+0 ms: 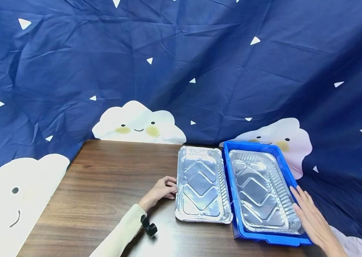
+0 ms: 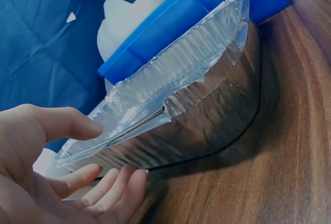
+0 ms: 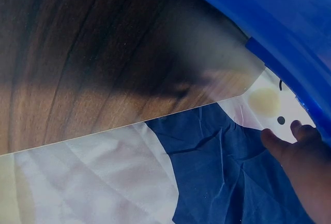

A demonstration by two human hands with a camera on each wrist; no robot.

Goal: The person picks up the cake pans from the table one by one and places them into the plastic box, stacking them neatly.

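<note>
A rectangular foil tray (image 1: 200, 185) lies on the table, its open top facing up. At its left side is my left hand (image 1: 162, 188); in the left wrist view, the thumb of this left hand (image 2: 77, 167) hovers by the foil rim while the fingers lie near the outer wall, loosely bent. Whether they touch the foil, I cannot tell. A second foil tray (image 1: 258, 189) sits inside a blue plastic bin (image 1: 227, 171). My right hand (image 1: 312, 217) extends its fingers along the bin's right side. In the right wrist view only part of the right hand (image 3: 300, 157) shows beside the blue bin.
The brown wooden table (image 1: 110, 178) stretches left of the trays. Behind it hangs a dark blue cloth (image 1: 155, 71) printed with clouds and white triangles. A black strap mount (image 1: 149, 225) is on the left wrist. The bin stands close against the free foil tray.
</note>
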